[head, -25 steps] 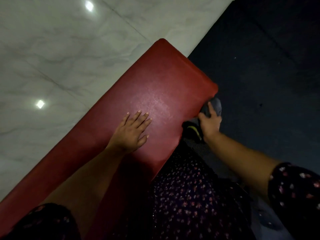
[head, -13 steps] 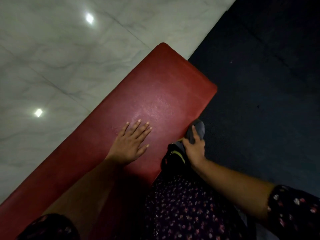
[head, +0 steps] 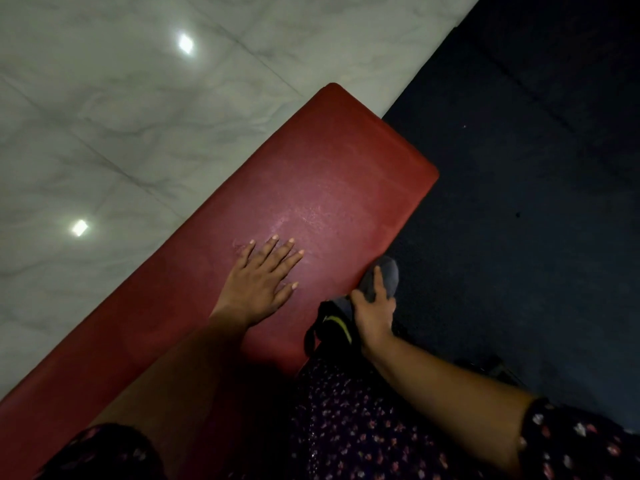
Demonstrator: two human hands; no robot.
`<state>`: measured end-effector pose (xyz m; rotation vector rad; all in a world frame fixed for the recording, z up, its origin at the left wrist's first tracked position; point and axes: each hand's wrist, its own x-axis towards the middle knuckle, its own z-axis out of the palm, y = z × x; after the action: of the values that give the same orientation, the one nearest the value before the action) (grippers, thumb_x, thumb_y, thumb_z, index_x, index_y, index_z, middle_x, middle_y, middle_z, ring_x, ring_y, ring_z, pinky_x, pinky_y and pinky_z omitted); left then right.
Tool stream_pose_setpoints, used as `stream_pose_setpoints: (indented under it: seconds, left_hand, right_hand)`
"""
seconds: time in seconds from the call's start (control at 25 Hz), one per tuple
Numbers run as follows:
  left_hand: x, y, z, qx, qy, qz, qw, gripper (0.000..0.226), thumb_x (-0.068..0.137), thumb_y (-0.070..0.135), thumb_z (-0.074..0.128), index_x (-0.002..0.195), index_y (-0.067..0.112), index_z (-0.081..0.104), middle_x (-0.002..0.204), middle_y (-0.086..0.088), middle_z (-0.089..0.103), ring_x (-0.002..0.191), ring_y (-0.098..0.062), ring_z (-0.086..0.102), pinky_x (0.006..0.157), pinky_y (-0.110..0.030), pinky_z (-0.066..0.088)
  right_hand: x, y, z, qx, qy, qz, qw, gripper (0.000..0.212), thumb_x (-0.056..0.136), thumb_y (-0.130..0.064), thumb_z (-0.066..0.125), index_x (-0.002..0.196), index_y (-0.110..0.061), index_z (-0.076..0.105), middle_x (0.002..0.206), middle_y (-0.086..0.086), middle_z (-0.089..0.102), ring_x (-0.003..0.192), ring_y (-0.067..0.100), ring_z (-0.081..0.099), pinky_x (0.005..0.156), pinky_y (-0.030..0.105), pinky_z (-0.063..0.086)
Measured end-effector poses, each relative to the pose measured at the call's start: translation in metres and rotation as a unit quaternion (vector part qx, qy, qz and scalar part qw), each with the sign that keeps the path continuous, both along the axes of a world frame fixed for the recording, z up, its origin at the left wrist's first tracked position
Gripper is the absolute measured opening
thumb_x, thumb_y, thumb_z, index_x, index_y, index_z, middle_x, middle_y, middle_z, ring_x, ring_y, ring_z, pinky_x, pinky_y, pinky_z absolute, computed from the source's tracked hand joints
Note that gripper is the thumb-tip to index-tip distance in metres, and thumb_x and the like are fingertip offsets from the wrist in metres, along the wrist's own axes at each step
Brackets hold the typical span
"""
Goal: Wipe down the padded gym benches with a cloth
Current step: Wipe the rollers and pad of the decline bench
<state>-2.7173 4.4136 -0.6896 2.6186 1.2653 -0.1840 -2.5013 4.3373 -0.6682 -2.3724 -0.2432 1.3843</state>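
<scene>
A red padded bench (head: 322,174) runs diagonally from the lower left to the upper middle of the head view. My left hand (head: 263,282) lies flat on its top with the fingers spread. My right hand (head: 374,313) grips a dark grey cloth (head: 388,275) and holds it against the bench's right side edge, the thumb over the cloth. The part of the cloth under my palm is hidden.
Pale marble floor tiles (head: 138,116) with two light reflections lie left of the bench. Dark blue matting (head: 519,168) covers the floor on the right. A black strap with a yellow stripe (head: 332,327) hangs below the bench edge, next to my patterned clothing (head: 363,427).
My right hand has slid the cloth along the bench's side edge, from near the far corner towards me. My left hand has stayed flat on the top.
</scene>
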Motion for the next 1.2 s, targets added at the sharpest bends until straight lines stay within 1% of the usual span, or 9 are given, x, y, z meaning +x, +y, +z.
stream_pose_setpoints:
  seconds: [0.12, 0.28, 0.48, 0.6, 0.68, 0.8, 0.92, 1.0, 1.2]
  left_hand:
    - [-0.005, -0.006, 0.002, -0.003, -0.002, 0.003, 1.000, 0.062, 0.094, 0.053, 0.033, 0.149, 0.025, 0.042, 0.155, -0.001, 0.040, 0.144, -0.024, 0.034, 0.115, -0.049, 0.022]
    - [-0.016, -0.023, 0.007, 0.009, -0.002, 0.014, 1.000, 0.066, 0.092, 0.055, 0.035, 0.149, 0.024, 0.042, 0.156, 0.000, 0.037, 0.144, -0.023, 0.031, 0.115, -0.049, 0.023]
    - [-0.012, -0.029, 0.011, 0.013, 0.006, 0.045, 0.999, 0.065, 0.091, 0.053, 0.036, 0.148, 0.024, 0.044, 0.155, -0.001, 0.038, 0.144, -0.022, 0.028, 0.116, -0.049, 0.022]
    - [-0.011, -0.038, 0.013, 0.017, 0.004, 0.061, 0.998, 0.064, 0.091, 0.052, 0.036, 0.147, 0.022, 0.046, 0.155, -0.001, 0.040, 0.143, -0.023, 0.029, 0.115, -0.048, 0.021]
    - [-0.011, -0.046, 0.012, 0.035, 0.002, 0.072, 0.997, 0.064, 0.091, 0.051, 0.035, 0.148, 0.022, 0.045, 0.153, -0.001, 0.042, 0.143, -0.023, 0.031, 0.115, -0.047, 0.021]
    - [-0.008, -0.050, 0.011, 0.046, -0.011, 0.089, 0.995, 0.063, 0.093, 0.049, 0.035, 0.150, 0.023, 0.041, 0.155, -0.001, 0.039, 0.143, -0.023, 0.031, 0.116, -0.047, 0.021]
    - [-0.008, -0.050, 0.006, 0.046, -0.023, 0.099, 0.994, 0.063, 0.093, 0.050, 0.034, 0.151, 0.024, 0.036, 0.158, 0.001, 0.034, 0.145, -0.022, 0.029, 0.118, -0.047, 0.020]
    - [-0.009, -0.053, 0.003, 0.051, -0.029, 0.103, 0.993, 0.063, 0.093, 0.050, 0.035, 0.152, 0.025, 0.036, 0.158, 0.002, 0.033, 0.146, -0.022, 0.029, 0.118, -0.048, 0.022]
    - [-0.006, -0.053, 0.004, 0.067, -0.017, 0.103, 0.992, 0.061, 0.094, 0.050, 0.036, 0.149, 0.025, 0.042, 0.155, -0.001, 0.039, 0.143, -0.024, 0.034, 0.116, -0.049, 0.023]
  right_hand:
    - [0.018, 0.012, -0.005, 0.014, 0.003, 0.000, 1.000, 0.072, 0.081, -0.031, 0.061, 0.147, -0.041, 0.035, 0.141, 0.012, 0.048, 0.112, 0.026, 0.058, 0.096, 0.030, 0.048]
    - [0.060, 0.058, -0.012, 0.055, -0.009, -0.055, 0.997, 0.064, 0.091, -0.017, 0.055, 0.150, -0.032, 0.035, 0.145, 0.007, 0.043, 0.117, 0.022, 0.054, 0.097, 0.024, 0.043]
    - [0.016, 0.008, -0.007, 0.002, 0.032, -0.026, 0.999, 0.083, 0.069, -0.042, 0.058, 0.146, -0.052, 0.028, 0.150, 0.004, 0.038, 0.121, 0.027, 0.054, 0.104, 0.034, 0.045]
    - [-0.012, -0.034, 0.014, 0.002, 0.159, 0.006, 0.987, 0.077, 0.079, -0.029, 0.063, 0.143, -0.052, 0.026, 0.134, -0.014, 0.053, 0.104, 0.005, 0.061, 0.091, 0.021, 0.052]
    - [0.003, -0.022, 0.007, 0.046, 0.181, 0.019, 0.982, 0.066, 0.088, -0.015, 0.059, 0.140, -0.046, 0.031, 0.123, -0.025, 0.052, 0.093, -0.007, 0.057, 0.079, 0.009, 0.050]
    - [0.044, 0.021, -0.013, 0.077, 0.131, -0.059, 0.987, 0.084, 0.072, -0.029, 0.066, 0.148, -0.039, 0.033, 0.142, -0.007, 0.050, 0.111, 0.015, 0.062, 0.099, 0.034, 0.051]
    - [0.058, 0.046, -0.029, 0.046, 0.063, -0.073, 0.994, 0.076, 0.085, -0.025, 0.056, 0.152, -0.037, 0.023, 0.138, 0.004, 0.048, 0.109, 0.025, 0.059, 0.101, 0.040, 0.048]
    - [0.047, 0.041, -0.028, 0.022, 0.035, -0.062, 0.997, 0.080, 0.081, -0.032, 0.056, 0.151, -0.042, 0.020, 0.141, 0.009, 0.045, 0.111, 0.029, 0.057, 0.101, 0.043, 0.049]
    - [0.003, -0.024, -0.020, 0.001, 0.198, -0.013, 0.980, 0.082, 0.077, -0.030, 0.066, 0.147, -0.048, 0.027, 0.140, -0.006, 0.049, 0.115, 0.021, 0.060, 0.100, 0.041, 0.050]
